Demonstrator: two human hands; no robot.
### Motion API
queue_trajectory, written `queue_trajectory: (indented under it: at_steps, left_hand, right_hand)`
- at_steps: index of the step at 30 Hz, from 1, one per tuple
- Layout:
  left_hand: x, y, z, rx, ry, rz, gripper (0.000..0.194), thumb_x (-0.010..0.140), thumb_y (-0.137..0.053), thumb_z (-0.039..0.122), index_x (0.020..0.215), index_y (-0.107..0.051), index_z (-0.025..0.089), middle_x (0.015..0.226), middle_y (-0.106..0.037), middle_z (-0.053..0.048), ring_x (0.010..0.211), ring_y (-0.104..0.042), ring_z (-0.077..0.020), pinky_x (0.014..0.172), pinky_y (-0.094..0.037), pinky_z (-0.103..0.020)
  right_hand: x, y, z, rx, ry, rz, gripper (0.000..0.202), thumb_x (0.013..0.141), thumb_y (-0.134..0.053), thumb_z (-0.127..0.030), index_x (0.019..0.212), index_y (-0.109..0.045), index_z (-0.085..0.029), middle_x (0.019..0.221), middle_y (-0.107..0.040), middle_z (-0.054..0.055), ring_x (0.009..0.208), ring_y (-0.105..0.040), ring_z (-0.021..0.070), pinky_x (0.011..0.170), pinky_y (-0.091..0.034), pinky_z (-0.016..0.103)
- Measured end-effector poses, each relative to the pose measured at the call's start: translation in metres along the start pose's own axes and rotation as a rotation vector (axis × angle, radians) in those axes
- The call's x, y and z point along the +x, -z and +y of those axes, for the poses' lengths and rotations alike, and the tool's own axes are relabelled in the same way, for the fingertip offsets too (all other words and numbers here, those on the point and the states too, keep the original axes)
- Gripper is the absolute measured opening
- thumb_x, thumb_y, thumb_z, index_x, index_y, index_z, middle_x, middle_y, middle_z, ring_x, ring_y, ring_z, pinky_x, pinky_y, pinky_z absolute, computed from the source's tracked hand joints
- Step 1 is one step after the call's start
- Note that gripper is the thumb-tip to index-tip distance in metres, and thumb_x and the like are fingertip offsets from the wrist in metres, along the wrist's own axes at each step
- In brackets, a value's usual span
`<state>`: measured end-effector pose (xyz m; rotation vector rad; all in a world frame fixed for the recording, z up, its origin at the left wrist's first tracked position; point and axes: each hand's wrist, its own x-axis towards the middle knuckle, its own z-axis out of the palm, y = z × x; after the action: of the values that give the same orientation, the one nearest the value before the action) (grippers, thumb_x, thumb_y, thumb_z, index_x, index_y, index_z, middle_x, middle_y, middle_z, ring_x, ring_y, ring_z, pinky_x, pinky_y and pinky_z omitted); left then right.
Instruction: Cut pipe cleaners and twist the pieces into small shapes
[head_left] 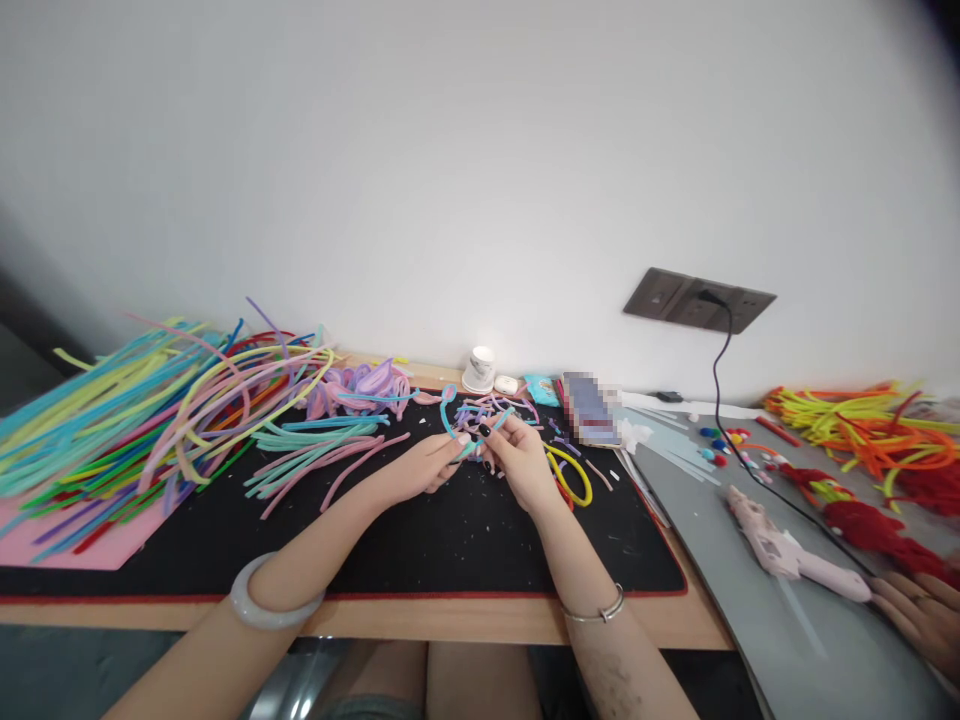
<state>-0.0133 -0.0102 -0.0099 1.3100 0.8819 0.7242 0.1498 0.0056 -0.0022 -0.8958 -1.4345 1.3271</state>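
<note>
One teal pipe cleaner (466, 432) is pinched between two hands above the middle of a black mat (420, 540); its far end is curled into a loop that rises beyond the fingertips. The loose pipe cleaners in the big heap (135, 420) on the left cannot be counted, nor those in the orange and yellow heap (862, 425) at the far right. One bent yellow pipe cleaner (574, 478) is seen just beside the right hand. One pink glue gun (787, 552) is laid on a grey sheet (720, 520), one white paper cup (478, 369) is set by the wall, and one black cable (718, 370) is plugged into a wall socket (697, 299).

The mat is spread on a wooden table (420, 618) pushed against a plain white wall.

The left hand (424, 465) is closed on the teal strand at thumb and forefinger, palm turned inward. The right hand (517, 455) is pinched on the same strand, fingers curled. Another person's hand (919, 610) is rested at the lower right edge.
</note>
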Motion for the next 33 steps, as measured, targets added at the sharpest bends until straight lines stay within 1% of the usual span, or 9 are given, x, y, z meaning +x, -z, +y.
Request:
queue_trajectory:
  at_steps: [4, 9, 13, 17, 21, 24, 26, 29, 33]
  left_hand:
    - [-0.004, -0.002, 0.004, 0.053, 0.070, -0.112, 0.039, 0.080, -0.039, 0.057, 0.069, -0.036, 0.019, 0.053, -0.025, 0.008, 0.041, -0.019, -0.0053, 0.038, -0.016, -0.017]
    - [-0.007, -0.001, 0.005, 0.100, 0.169, -0.236, 0.039, 0.078, -0.043, 0.057, 0.067, -0.036, 0.020, 0.052, -0.024, 0.007, 0.041, -0.017, -0.0059, 0.036, -0.014, -0.018]
    - [-0.009, -0.001, 0.008, 0.182, 0.185, -0.289, 0.041, 0.077, -0.042, 0.057, 0.063, -0.036, 0.019, 0.052, -0.026, 0.006, 0.041, -0.020, -0.0064, 0.036, -0.018, -0.018]
    - [-0.010, -0.002, 0.010, 0.254, 0.213, -0.319, 0.040, 0.078, -0.040, 0.058, 0.065, -0.037, 0.020, 0.052, -0.028, 0.006, 0.042, -0.023, -0.0071, 0.037, -0.021, -0.018]
    - [-0.011, -0.002, 0.011, 0.316, 0.235, -0.342, 0.041, 0.079, -0.038, 0.058, 0.065, -0.035, 0.019, 0.054, -0.029, 0.005, 0.042, -0.023, -0.0070, 0.038, -0.021, -0.018]
    - [-0.011, -0.001, 0.012, 0.349, 0.220, -0.369, 0.042, 0.078, -0.037, 0.060, 0.067, -0.039, 0.019, 0.054, -0.029, 0.005, 0.043, -0.024, -0.0074, 0.038, -0.022, -0.018]
    - [-0.011, 0.000, 0.013, 0.397, 0.228, -0.391, 0.043, 0.077, -0.037, 0.061, 0.072, -0.043, 0.019, 0.055, -0.032, 0.005, 0.044, -0.028, -0.0079, 0.039, -0.025, -0.018]
    - [-0.011, 0.001, 0.013, 0.455, 0.253, -0.405, 0.046, 0.076, -0.036, 0.064, 0.074, -0.044, 0.019, 0.058, -0.037, 0.004, 0.047, -0.031, -0.0081, 0.041, -0.027, -0.019]
    - [-0.010, 0.000, 0.011, 0.398, 0.256, -0.394, 0.047, 0.075, -0.036, 0.065, 0.069, -0.039, 0.019, 0.055, -0.032, 0.005, 0.044, -0.027, -0.0069, 0.040, -0.025, -0.019]
  right_hand:
    - [0.000, 0.007, -0.003, -0.079, 0.004, -0.019, 0.026, 0.079, -0.052, -0.041, 0.074, -0.057, -0.016, 0.052, -0.041, -0.005, 0.043, -0.033, 0.0063, 0.042, -0.028, 0.020]
    - [-0.002, 0.011, -0.006, -0.055, -0.064, -0.152, 0.020, 0.075, -0.057, -0.036, 0.075, -0.055, -0.017, 0.057, -0.046, -0.004, 0.044, -0.034, 0.0054, 0.041, -0.029, 0.019]
    - [-0.003, 0.013, -0.006, -0.027, -0.124, -0.236, 0.016, 0.073, -0.059, -0.030, 0.072, -0.051, -0.016, 0.053, -0.045, -0.006, 0.041, -0.038, 0.0045, 0.039, -0.032, 0.017]
    - [-0.004, 0.014, -0.007, -0.015, -0.166, -0.279, 0.015, 0.070, -0.062, -0.026, 0.074, -0.051, -0.015, 0.057, -0.051, -0.005, 0.038, -0.039, 0.0029, 0.036, -0.033, 0.015]
    - [-0.005, 0.015, -0.013, 0.082, -0.220, -0.318, 0.023, 0.068, -0.063, -0.023, 0.087, -0.051, -0.017, 0.063, -0.056, -0.004, 0.038, -0.048, 0.0051, 0.036, -0.040, 0.016]
    - [-0.006, 0.014, -0.016, 0.072, -0.239, -0.351, 0.026, 0.071, -0.061, -0.023, 0.096, -0.054, -0.017, 0.062, -0.057, -0.004, 0.039, -0.052, 0.0067, 0.037, -0.044, 0.018]
    - [-0.007, 0.013, -0.018, 0.020, -0.242, -0.384, 0.024, 0.072, -0.059, -0.023, 0.094, -0.058, -0.015, 0.060, -0.058, -0.003, 0.039, -0.053, 0.0066, 0.038, -0.045, 0.017]
    - [-0.007, 0.011, -0.017, -0.018, -0.247, -0.395, 0.018, 0.071, -0.061, -0.024, 0.085, -0.061, -0.013, 0.058, -0.058, -0.002, 0.038, -0.053, 0.0071, 0.037, -0.045, 0.018]
    - [-0.005, 0.010, -0.013, 0.047, -0.229, -0.305, 0.016, 0.068, -0.064, -0.025, 0.077, -0.057, -0.014, 0.056, -0.059, -0.003, 0.034, -0.051, 0.0072, 0.034, -0.043, 0.018]
